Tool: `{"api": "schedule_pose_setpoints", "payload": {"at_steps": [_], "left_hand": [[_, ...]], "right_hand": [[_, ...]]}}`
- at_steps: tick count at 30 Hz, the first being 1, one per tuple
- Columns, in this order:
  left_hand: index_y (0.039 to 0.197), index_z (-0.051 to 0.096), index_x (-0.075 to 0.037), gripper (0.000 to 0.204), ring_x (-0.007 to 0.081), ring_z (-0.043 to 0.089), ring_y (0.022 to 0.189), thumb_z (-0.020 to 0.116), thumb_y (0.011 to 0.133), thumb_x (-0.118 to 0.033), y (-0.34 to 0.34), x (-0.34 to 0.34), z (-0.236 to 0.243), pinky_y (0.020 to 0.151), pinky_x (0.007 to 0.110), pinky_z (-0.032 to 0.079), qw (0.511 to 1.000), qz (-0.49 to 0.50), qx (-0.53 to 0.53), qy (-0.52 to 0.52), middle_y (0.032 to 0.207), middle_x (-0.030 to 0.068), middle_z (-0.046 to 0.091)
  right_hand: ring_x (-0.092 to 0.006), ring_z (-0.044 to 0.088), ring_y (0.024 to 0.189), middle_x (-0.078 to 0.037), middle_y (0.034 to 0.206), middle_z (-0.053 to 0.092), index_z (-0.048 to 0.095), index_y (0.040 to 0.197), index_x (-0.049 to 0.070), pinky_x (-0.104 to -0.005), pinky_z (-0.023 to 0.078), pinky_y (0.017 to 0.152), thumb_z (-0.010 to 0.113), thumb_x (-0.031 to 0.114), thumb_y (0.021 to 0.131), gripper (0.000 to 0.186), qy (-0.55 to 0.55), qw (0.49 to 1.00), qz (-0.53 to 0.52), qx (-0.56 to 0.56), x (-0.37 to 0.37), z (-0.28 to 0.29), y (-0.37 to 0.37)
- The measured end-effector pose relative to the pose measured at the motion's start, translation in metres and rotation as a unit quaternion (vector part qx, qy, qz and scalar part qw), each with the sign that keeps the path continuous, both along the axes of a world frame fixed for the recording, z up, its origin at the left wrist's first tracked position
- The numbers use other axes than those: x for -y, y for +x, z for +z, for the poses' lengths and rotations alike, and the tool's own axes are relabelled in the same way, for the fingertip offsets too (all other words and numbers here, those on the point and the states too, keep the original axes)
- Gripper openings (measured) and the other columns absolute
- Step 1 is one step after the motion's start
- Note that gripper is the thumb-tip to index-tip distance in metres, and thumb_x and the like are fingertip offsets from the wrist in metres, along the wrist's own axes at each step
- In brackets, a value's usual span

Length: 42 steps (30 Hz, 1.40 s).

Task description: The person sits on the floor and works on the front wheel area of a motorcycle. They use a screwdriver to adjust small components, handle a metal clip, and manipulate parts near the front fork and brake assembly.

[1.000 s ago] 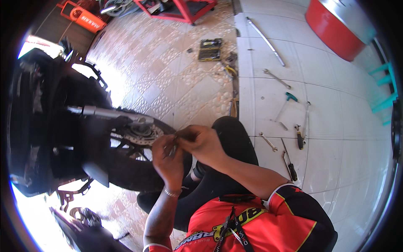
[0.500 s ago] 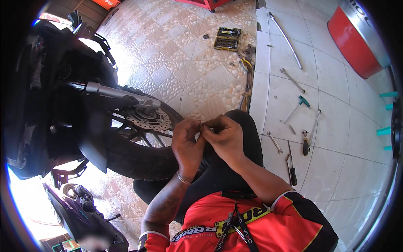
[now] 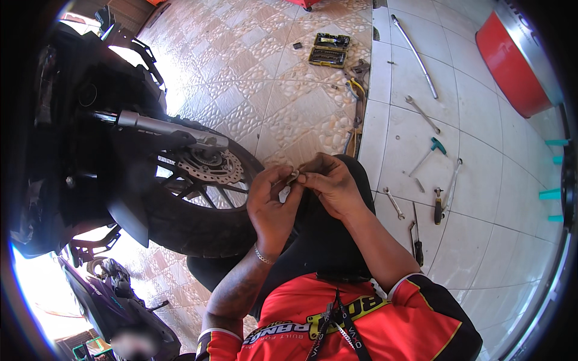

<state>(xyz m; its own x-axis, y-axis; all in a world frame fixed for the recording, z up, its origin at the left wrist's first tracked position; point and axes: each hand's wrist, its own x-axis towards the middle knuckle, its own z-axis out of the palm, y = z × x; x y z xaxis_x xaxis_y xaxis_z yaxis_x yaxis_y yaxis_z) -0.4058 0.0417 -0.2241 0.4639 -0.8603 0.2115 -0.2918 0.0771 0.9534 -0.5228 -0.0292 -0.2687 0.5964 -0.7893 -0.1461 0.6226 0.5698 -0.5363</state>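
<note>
My left hand (image 3: 271,203) pinches a small dull metal piece (image 3: 294,174) between thumb and fingers. The thumb and fingers of my right hand (image 3: 330,185) close on the same piece from the other side. Its exact kind is too small to make out, and the fingertips cover part of it. Both hands are held above my knees, just right of a motorcycle's front wheel tyre (image 3: 198,233). Beyond my left hand, the wheel's brake disc (image 3: 230,169) and silver fork leg (image 3: 158,126) show.
On the white tiles at right lie a long metal bar (image 3: 415,57), wrenches (image 3: 423,114), a green T-handle tool (image 3: 438,145), a ratchet (image 3: 438,207) and a screwdriver (image 3: 418,253). An open bit case (image 3: 329,50) lies ahead. A red-and-white drum (image 3: 512,66) stands far right.
My fingertips have parted slightly, so the small metal piece now shows between them. My right hand has shifted a little up and right. The whole view has tilted slightly.
</note>
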Motion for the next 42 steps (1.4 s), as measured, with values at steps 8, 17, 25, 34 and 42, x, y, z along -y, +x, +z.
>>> {"api": "schedule_pose_setpoints", "payload": {"at_steps": [8, 17, 25, 34, 42], "left_hand": [[0.112, 0.063, 0.005, 0.029, 0.0193, 0.066, 0.107, 0.068, 0.085, 0.012, 0.007, -0.001, -0.004, 0.09, 0.029, 0.058, 0.999, -0.028, -0.045, 0.012, 0.117, 0.0122, 0.063], [0.112, 0.065, 0.004, 0.026, 0.0165, 0.066, 0.104, 0.065, 0.087, 0.012, 0.013, -0.008, -0.012, 0.089, 0.029, 0.058, 0.994, -0.023, -0.067, 0.087, 0.11, 0.0107, 0.066], [0.109, 0.066, 0.004, 0.025, 0.0145, 0.066, 0.099, 0.064, 0.086, 0.013, 0.009, -0.009, -0.016, 0.087, 0.027, 0.055, 0.993, -0.03, -0.051, 0.106, 0.105, 0.0093, 0.069], [0.1, 0.067, 0.004, 0.017, 0.0128, 0.066, 0.092, 0.066, 0.085, 0.011, 0.0, -0.008, -0.024, 0.078, 0.024, 0.056, 0.987, -0.053, -0.075, 0.129, 0.104, 0.0092, 0.068], [0.102, 0.068, 0.004, 0.017, 0.0111, 0.065, 0.084, 0.068, 0.086, 0.01, 0.007, -0.002, -0.04, 0.073, 0.023, 0.055, 0.977, -0.064, -0.124, 0.164, 0.1, 0.0083, 0.068]], "right_hand": [[-0.0136, 0.067, 0.088, -0.007, 0.091, 0.068, 0.062, 0.091, 0.004, -0.0252, 0.052, 0.08, 0.074, -0.004, 0.083, 0.016, 0.042, 0.998, 0.028, 0.038, -0.001, -0.007, 0.005], [-0.0092, 0.06, 0.085, -0.003, 0.093, 0.062, 0.056, 0.097, 0.003, -0.0244, 0.049, 0.078, 0.066, -0.002, 0.086, 0.016, -0.171, 0.955, -0.09, -0.226, -0.022, 0.003, 0.008], [-0.0158, 0.066, 0.073, -0.006, 0.08, 0.065, 0.061, 0.095, 0.005, -0.0287, 0.053, 0.068, 0.071, 0.004, 0.08, 0.018, -0.292, 0.876, -0.183, -0.338, -0.029, 0.008, -0.003], [-0.0099, 0.066, 0.08, -0.003, 0.086, 0.068, 0.065, 0.087, 0.006, -0.0262, 0.053, 0.071, 0.073, 0.002, 0.084, 0.01, -0.274, 0.899, 0.047, -0.339, -0.022, 0.016, -0.046], [-0.0124, 0.065, 0.078, -0.007, 0.088, 0.072, 0.072, 0.111, 0.004, -0.0291, 0.053, 0.074, 0.067, 0.012, 0.087, 0.026, -0.255, 0.78, -0.155, -0.55, 0.056, -0.063, -0.115]]}}
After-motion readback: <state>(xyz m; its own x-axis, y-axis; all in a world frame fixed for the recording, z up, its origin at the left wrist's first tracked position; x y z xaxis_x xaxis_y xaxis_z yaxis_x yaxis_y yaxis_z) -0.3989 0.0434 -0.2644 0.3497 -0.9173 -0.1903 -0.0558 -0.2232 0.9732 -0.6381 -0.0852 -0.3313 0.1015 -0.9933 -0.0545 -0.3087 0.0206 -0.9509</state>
